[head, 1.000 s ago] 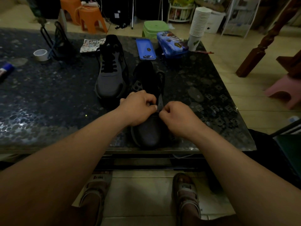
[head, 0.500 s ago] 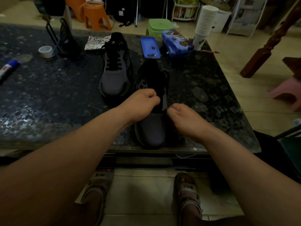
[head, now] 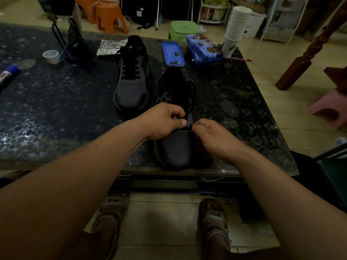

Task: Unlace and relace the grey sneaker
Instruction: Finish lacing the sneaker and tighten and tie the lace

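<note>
Near sneaker [head: 174, 149]: grey toe, blk tongue, blk lace [head: 191, 102]. 2nd sneaker [head: 131, 92]: grey w/ blk laces. Tabletop [head: 56, 109]: dark, pebble-speckled. Pencil-case lid [head: 172, 53]: plain blue. Pencil case [head: 204, 46]: blue w/ printed pics. Cup stack [head: 237, 25]: white, bottom cup w/ green mark. Orange stool [head: 110, 17], green stool [head: 183, 29], pink stool [head: 328, 106]. Tape roll [head: 51, 56]: white. Floor [head: 272, 59]: beige tiles.

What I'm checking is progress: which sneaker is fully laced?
The farther sneaker, untouched, black laces crossing it. The nearer sneaker, under left hand and right hand, has a loose lace.
</note>
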Tool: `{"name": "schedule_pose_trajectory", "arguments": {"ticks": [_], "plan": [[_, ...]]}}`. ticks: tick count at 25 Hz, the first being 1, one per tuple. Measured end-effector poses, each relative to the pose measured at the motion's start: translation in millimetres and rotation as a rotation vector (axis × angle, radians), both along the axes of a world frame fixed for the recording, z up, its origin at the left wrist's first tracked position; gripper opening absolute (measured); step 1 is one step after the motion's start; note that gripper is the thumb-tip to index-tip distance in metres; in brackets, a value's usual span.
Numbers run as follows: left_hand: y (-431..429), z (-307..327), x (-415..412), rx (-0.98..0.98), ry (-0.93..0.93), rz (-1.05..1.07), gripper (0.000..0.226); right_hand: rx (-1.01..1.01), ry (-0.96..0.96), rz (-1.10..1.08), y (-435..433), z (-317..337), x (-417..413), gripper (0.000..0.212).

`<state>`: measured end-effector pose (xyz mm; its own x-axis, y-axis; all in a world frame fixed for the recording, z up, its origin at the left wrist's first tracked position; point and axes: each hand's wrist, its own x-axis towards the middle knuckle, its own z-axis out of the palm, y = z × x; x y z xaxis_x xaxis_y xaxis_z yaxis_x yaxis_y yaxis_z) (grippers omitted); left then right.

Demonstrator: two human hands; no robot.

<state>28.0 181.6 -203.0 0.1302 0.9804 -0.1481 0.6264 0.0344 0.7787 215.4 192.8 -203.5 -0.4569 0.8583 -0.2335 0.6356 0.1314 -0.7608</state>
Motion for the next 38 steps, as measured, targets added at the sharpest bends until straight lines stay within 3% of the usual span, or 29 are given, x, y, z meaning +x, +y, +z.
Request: {"name": "schedule_pose_trajectory", "arguments": {"ticks": [5,12,15,19,22,25,27,31,34,36,38], "plan": [[-1,-3,5,-0.004,0.112,0.025,0.031,0.000,-0.001,-0.022,3,-1,-5,0.030],[-2,0,12,-0.078,-0.108,0.108,0.031,-0.015,0.062,-0.082,4,-5,-8,0.032],[-2,1,10,-0.089,-0.201,0.136,0.037,-0.177,0.201,-0.160,1,-4,-7,0.026],[-3,-2,7,-0.076,-0.171,0.126,0.039,-0.266,0.234,-0.151,2,-5,0,0.023],[-4,3,6,0.049,-0.233,0.223,0.039,-0.319,0.281,-0.196,3,-5,0,0.017],[-8,14,-11,0.289,-0.344,0.479,0.027,-0.311,0.280,-0.265,3,-5,-1,0.018],[-13,5,-29,0.318,-0.196,0.591,0.028,-0.225,0.222,-0.273,2,-7,-2,0.019],[-28,-8,-16,-0.033,0.080,0.391,0.049,0.068,0.009,-0.198,-1,-3,-9,0.033],[-27,-1,0,0.039,0.295,0.344,0.037,0.243,-0.205,-0.157,-6,2,-21,0.034],[-28,-2,1,0.078,0.307,0.310,0.031,0.245,-0.248,-0.160,-8,2,-22,0.030],[-31,-5,-5,0.072,0.234,0.328,0.036,0.170,-0.175,-0.197,-8,1,-18,0.036]]}}
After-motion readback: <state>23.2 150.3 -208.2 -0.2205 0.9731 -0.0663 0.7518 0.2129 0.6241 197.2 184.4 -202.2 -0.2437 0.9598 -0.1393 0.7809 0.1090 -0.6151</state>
